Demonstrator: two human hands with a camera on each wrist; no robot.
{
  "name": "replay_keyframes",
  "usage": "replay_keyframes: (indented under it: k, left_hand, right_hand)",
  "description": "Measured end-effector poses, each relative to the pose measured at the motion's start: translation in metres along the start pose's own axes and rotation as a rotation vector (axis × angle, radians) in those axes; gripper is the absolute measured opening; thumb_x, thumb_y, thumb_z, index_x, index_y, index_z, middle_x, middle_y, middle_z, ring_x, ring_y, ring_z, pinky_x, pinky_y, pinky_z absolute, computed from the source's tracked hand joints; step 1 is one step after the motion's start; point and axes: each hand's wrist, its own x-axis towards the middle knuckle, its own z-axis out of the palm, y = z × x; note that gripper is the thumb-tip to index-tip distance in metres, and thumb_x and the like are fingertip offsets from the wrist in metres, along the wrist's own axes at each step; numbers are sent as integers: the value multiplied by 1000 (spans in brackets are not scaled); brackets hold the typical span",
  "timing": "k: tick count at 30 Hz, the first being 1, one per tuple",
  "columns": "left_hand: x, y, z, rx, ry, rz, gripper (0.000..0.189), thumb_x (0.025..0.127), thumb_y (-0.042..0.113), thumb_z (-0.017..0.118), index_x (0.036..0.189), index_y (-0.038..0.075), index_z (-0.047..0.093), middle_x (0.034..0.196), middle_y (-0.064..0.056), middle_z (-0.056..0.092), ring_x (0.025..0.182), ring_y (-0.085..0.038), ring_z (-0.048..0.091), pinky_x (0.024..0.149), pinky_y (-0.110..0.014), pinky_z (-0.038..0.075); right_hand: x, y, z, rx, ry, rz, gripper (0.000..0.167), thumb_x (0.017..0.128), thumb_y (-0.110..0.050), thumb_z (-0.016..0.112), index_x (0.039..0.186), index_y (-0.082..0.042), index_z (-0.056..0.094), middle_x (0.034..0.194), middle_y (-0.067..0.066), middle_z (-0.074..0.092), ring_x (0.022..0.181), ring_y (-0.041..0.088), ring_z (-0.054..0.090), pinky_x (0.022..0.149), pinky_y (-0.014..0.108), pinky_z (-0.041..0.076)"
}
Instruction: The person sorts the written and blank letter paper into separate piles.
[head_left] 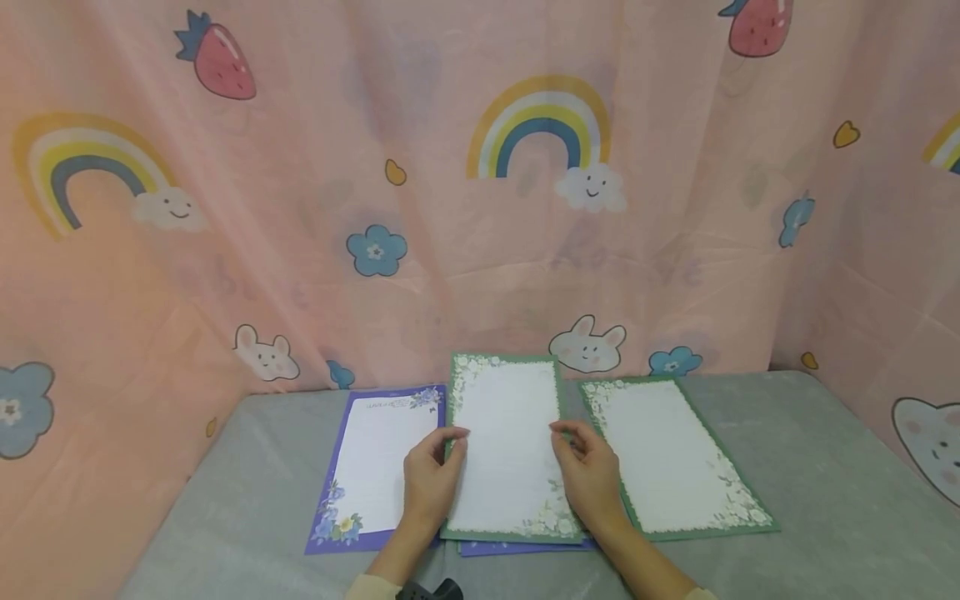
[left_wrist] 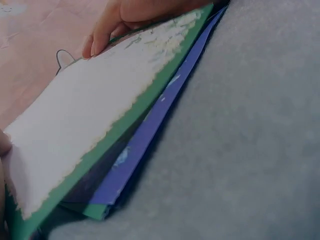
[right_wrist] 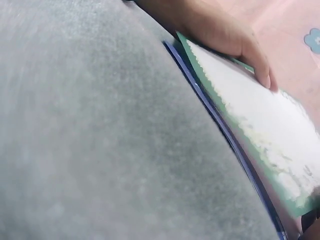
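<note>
Head view: soft, even light, moderately dim; I note the curtain [head_left: 465, 275] glowing warmer at left, duller at right. Tiny lettering on the purple-edged sheet [head_left: 382, 467] too indistinct for me to read. Left wrist view: darker, bluish; deep shadow beneath the green-edged sheet [head_left: 506, 450] I hold. Right wrist view: paler, slightly hazy; the surface [right_wrist: 110, 125] loses its texture to softness, floral print blurred.

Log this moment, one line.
left hand: holds green sheet at left edge; right hand: holds its right edge; purple sheet: beneath; second green sheet: to right
</note>
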Motion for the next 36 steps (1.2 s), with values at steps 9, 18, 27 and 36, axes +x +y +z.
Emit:
replay_keyframes:
  k: [9, 18, 27, 36]
  left_hand:
    - [0, -1, 0, -23, 40, -16, 14, 89, 1, 70, 95, 12, 77, 77, -4, 69, 56, 1, 37, 52, -17, 32]
    - [0, -1, 0, -18, 33, -20, 13, 89, 2, 70, 94, 12, 77, 74, -4, 67, 54, 0, 33, 51, -17, 32]
    - [1, 1, 0, -20, 50, 19, 15, 89, 0, 69, 93, 12, 77, 61, 1, 55, 51, 2, 30, 49, -17, 29]
    - [1, -1, 0, -5, 51, 13, 14, 88, 1, 70, 93, 12, 77, 59, 4, 48, 51, 1, 31, 49, -18, 30]
  right_hand:
    - [0, 0, 2, -21, -40, -12, 14, 94, -5, 64, 101, -13, 74, 51, -7, 36, 42, 1, 30, 41, 20, 31]
    - [0, 1, 3, -45, -30, -34, 14, 94, -5, 64, 100, -12, 74, 53, -6, 33, 43, 1, 27, 43, 19, 30]
    - [1, 2, 3, -46, -28, -40, 14, 93, -5, 65, 99, -14, 74, 51, -6, 34, 42, 1, 28, 42, 20, 30]
    - [0, 1, 4, -64, -40, -44, 14, 93, -7, 66, 100, -16, 74, 50, -6, 36, 42, 1, 29, 42, 20, 31]
